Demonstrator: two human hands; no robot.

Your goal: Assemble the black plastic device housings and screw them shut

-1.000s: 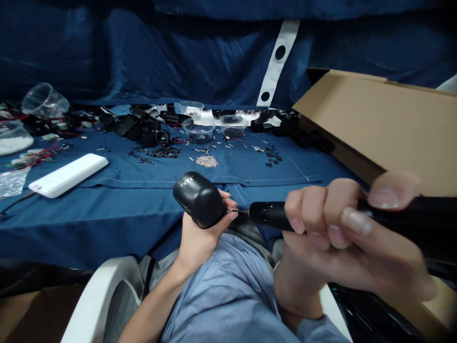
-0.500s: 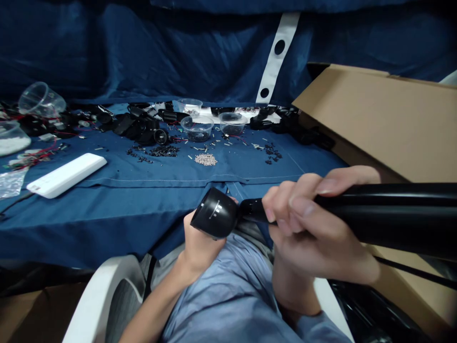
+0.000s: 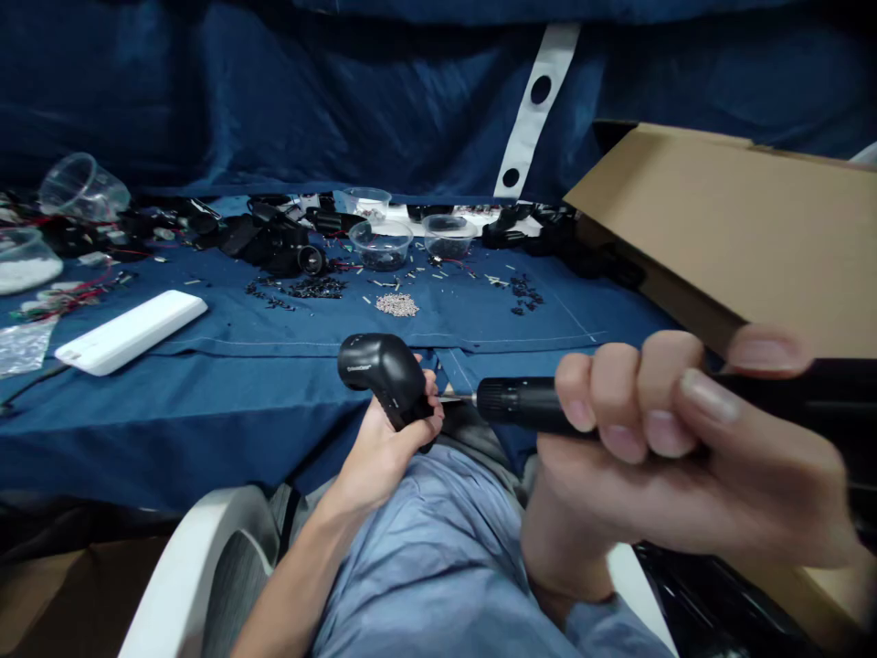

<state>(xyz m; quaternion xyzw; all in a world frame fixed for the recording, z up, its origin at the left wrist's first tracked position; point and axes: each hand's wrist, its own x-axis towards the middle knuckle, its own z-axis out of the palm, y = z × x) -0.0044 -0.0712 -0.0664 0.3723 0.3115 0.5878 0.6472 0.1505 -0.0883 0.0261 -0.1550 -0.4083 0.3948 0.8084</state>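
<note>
The left hand [image 3: 384, 448] is clamping a small black plastic housing [image 3: 384, 370] from below, fingers curled tight around its lower stem, and is holding it in the air above the person's lap, just in front of the near edge of the blue-clothed counter [image 3: 206, 402]. The right hand [image 3: 671, 457] is wrapping all its fingers and thumb around the barrel of a black electric screwdriver [image 3: 521, 404], which is lying nearly level, and its thin bit [image 3: 456, 398] is meeting the housing's right side just beside the left fingertips. Whether the tip is sitting in a screw head is too small to tell. To do this well, the bit should probably be running straight along the screw's axis, since a tilted tip tends to slip out and chew the head. The left fingertips are sitting very close to the bit, so a slip could catch them. Steady, light pressure from the right hand seems wiser than force, as the housing is hanging unsupported. On the counter a little heap of silver screws [image 3: 397, 305], clear plastic bowls [image 3: 381, 247], black parts [image 3: 274, 242] and a white oblong device [image 3: 130, 331] are lying well apart from the hands, and a cardboard box [image 3: 740, 228] is standing open to the right.
</note>
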